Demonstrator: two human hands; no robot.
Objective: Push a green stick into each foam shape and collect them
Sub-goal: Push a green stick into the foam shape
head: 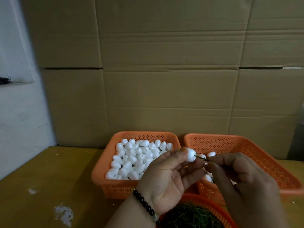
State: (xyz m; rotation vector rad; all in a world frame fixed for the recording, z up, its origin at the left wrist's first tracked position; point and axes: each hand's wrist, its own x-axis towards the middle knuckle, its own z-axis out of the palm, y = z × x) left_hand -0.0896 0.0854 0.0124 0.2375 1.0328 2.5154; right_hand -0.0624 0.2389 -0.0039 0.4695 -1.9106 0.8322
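foam egg (190,155) pinched at left hand (166,175) fingertips | green stick (202,158) pinched by right hand (243,181), tip at egg | foam judged light, crushable: held gently at sides | stick thin, bendable: gripped near tip

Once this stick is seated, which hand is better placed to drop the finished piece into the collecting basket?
Probably the right hand: it pinches the green stick directly above the right basket. The left hand grips the foam shape between both baskets.

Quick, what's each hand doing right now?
Left hand: closed, holding a white foam egg.
Right hand: closed, pinching a green stick entering that egg.
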